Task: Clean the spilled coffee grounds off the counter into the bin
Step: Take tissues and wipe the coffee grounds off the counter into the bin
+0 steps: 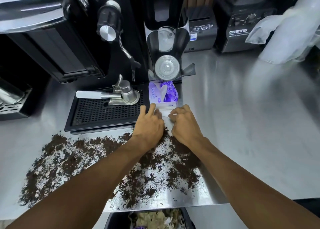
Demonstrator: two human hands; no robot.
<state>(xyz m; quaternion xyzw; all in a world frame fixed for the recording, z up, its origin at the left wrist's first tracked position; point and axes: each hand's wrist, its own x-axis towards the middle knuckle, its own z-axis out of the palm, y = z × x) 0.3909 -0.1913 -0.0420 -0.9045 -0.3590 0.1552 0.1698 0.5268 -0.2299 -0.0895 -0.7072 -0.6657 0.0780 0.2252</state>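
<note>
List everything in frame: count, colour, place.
coffee grounds: one wide spill, dark brown, front of counter
counter: one, steel
tissue pack: one, purple and white, behind hands
tissue: one, white, between both hands
drip tray: one, black, left of pack
portafilter: one, silver, on tray
espresso machine: one, black, back left
lid dispenser: one, black, back centre
blender base: one, dark, back right
bin: one, black, below counter edge
left hand: on tissue
right hand: on tissue

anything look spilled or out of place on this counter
Yes: dark coffee grounds are scattered across the steel counter in front of the drip tray, reaching the front edge above the bin. Nothing else stands out.
</note>
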